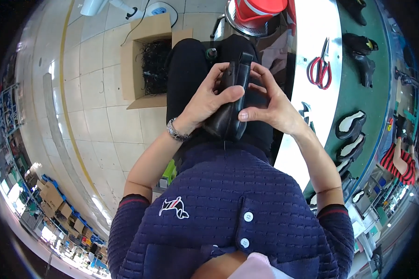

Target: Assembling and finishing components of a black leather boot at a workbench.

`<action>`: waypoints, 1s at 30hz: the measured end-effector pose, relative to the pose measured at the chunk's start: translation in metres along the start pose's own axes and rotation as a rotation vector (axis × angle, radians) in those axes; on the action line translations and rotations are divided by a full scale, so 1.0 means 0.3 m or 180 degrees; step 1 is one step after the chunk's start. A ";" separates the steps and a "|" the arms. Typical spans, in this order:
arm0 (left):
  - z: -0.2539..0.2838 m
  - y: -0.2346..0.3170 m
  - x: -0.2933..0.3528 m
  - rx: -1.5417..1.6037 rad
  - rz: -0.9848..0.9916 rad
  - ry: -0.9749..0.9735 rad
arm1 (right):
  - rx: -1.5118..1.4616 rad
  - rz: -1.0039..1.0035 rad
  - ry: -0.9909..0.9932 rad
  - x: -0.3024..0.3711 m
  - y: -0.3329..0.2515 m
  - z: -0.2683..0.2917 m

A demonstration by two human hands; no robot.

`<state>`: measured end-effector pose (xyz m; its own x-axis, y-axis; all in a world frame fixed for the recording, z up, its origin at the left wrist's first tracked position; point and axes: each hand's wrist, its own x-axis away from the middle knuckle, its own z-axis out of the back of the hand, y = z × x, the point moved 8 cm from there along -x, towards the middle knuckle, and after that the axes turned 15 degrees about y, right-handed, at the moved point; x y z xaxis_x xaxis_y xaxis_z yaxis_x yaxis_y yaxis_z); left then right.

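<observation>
A black leather shoe (228,122) stands on edge over my lap, its sole side toward the right. My left hand (209,97), a metal watch at the wrist, is closed round the upper from the left, its thumb lying across the leather. From the right, my right hand (274,107) grips the shoe with its thumb near the sole edge and its fingers on the far part. Some right fingertips are hidden behind the shoe. A thin thread-like line hangs at the shoe's near end.
Red-handled scissors (319,74) lie on the white bench (312,23) to my right. Beyond it, a green belt (333,135) carries several black shoes. A cardboard box (129,69) of black scraps stands at left; a red bucket (258,9) is ahead. Another person (398,160) is far right.
</observation>
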<state>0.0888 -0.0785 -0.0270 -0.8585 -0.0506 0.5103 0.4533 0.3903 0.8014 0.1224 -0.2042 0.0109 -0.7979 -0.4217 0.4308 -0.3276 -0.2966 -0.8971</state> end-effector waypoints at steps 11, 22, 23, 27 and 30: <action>0.019 -0.017 0.014 0.0097 -0.0088 0.0596 | 0.0689 0.0114 -0.0314 -0.011 -0.058 -0.043; 0.044 -0.021 -0.014 0.0443 -0.0204 0.0563 | 0.1331 0.0302 0.0080 -0.085 -0.045 -0.061; 0.044 -0.030 -0.019 0.0564 -0.0424 0.0481 | 0.1331 0.0322 0.0106 -0.086 -0.041 -0.052; 0.095 -0.091 0.045 -0.0209 -0.1262 -0.1033 | -0.0011 -0.0079 0.0208 -0.038 -0.011 0.019; 0.071 -0.093 0.041 -0.0825 -0.0935 -0.0831 | 0.0093 -0.0008 0.0829 0.036 0.088 0.135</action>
<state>0.0606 -0.0706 -0.0498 -0.9759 0.1214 0.1813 0.1986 0.1499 0.9686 0.1257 -0.2514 -0.0041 -0.9017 -0.1873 0.3897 -0.3179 -0.3234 -0.8912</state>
